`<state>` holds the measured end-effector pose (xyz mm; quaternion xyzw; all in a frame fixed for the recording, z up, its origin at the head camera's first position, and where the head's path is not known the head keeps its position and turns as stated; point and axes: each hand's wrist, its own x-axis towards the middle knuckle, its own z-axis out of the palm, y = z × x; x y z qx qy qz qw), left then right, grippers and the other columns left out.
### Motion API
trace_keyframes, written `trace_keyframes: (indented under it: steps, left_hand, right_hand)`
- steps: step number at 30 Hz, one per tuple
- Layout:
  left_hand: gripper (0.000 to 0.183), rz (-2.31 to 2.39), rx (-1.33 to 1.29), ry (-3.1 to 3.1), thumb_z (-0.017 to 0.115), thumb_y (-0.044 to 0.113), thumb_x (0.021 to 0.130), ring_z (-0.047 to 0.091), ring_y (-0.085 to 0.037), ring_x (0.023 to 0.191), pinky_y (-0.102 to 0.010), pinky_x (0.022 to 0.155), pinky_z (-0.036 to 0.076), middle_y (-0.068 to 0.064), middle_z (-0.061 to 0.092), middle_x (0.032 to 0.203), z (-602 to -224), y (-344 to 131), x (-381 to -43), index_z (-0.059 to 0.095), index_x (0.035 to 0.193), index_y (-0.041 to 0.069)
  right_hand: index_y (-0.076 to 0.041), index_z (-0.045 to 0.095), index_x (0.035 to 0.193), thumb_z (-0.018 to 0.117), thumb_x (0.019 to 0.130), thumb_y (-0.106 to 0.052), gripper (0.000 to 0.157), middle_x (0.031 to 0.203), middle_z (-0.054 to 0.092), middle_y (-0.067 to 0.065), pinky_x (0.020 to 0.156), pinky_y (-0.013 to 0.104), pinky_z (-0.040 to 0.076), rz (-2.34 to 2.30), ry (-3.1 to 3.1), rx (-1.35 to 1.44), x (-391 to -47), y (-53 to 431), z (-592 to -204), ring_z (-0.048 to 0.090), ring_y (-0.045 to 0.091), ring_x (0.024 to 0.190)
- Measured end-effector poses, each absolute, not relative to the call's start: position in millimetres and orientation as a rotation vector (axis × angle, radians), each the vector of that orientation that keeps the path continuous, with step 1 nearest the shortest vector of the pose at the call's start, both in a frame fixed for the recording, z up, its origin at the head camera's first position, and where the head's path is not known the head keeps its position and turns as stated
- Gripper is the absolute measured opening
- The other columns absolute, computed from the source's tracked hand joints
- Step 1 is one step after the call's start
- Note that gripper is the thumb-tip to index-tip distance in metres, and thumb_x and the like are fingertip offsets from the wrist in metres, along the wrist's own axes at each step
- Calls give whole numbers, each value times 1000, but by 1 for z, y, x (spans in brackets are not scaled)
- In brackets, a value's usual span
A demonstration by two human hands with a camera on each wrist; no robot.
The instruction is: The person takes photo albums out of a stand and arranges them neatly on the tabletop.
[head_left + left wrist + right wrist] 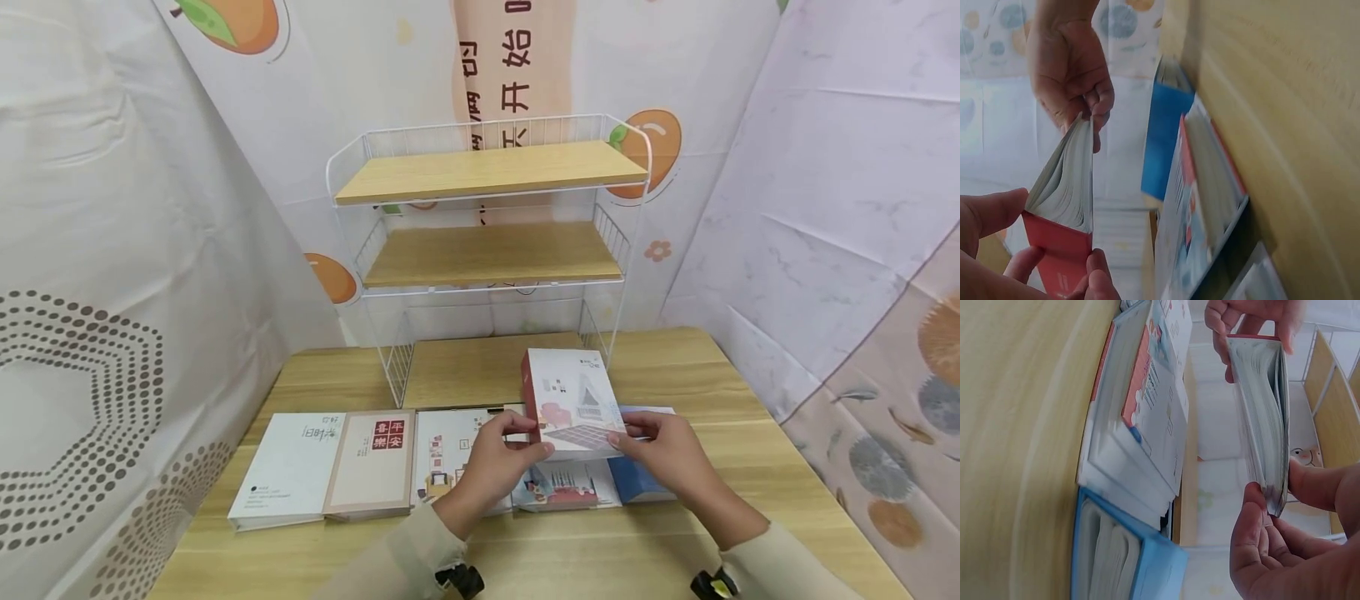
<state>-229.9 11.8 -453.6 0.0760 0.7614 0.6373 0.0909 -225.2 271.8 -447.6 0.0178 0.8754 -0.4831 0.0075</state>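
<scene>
Both hands hold a white-covered book with a red spine (573,404) above the row of books, tilted toward the camera. My left hand (495,467) grips its spine side near the lower corner, with the thumb on one cover and fingers on the other in the left wrist view. My right hand (671,454) pinches the opposite lower corner; in the right wrist view its thumb and fingers (1250,519) clasp the covers at the fore edge. Beneath the held book lie an illustrated book (566,492) with a red patch and a blue book (626,479), each partly hidden.
Further left in the row lie a white book (288,467), a beige book with a red square (371,475) and a white illustrated book (438,442). Behind them stands a white wire rack (491,171) with wooden shelves on the wooden table (750,467). Printed cloth hangs around.
</scene>
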Motion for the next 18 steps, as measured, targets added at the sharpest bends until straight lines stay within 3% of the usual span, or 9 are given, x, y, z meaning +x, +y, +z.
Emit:
trace_keyframes:
  steps: [10,18]
  left_hand:
    - [33,1920,317,2137,78,20,79,67,-16,86,-29,68,57,-8,59,109,-454,29,-210,62,106,8]
    - [33,1924,368,2077,78,16,78,67,-15,86,-24,66,56,-6,63,110,-454,46,-199,65,107,9]
  right_hand:
    - [-1,62,122,75,80,-38,57,106,68,13,68,23,54,-1570,2690,106,-204,297,-446,65,12,90]
    - [3,59,125,75,82,-34,59,110,67,17,70,21,55,-1601,2681,157,-187,317,-451,64,3,88]
